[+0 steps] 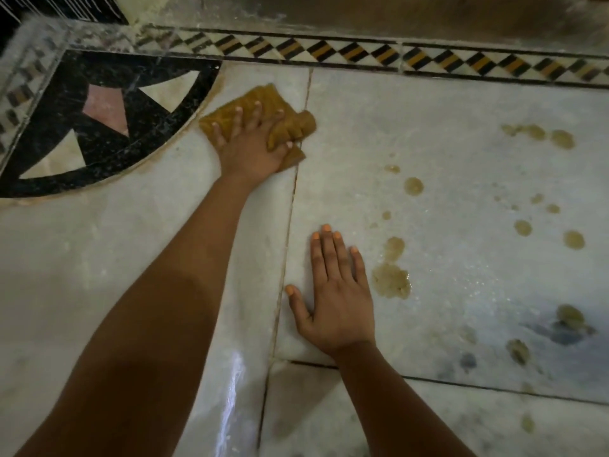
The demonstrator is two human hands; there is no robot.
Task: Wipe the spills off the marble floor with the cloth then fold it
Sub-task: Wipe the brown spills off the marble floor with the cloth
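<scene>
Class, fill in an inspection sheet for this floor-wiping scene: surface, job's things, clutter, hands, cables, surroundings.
Surface: white marble floor, slab joints visible, wet sheen in places.
Job's things: yellow-brown cloth bunched beside the black inlay; brownish spills scattered to the right, not yet wiped.
Clutter: nothing seen.
Hands: left hand presses on the cloth with fingers spread; right hand rests flat on the floor, beside the largest spill.
Cables: nothing seen.
Surroundings: patterned border strip along the far edge; what lies beyond is blurred.
</scene>
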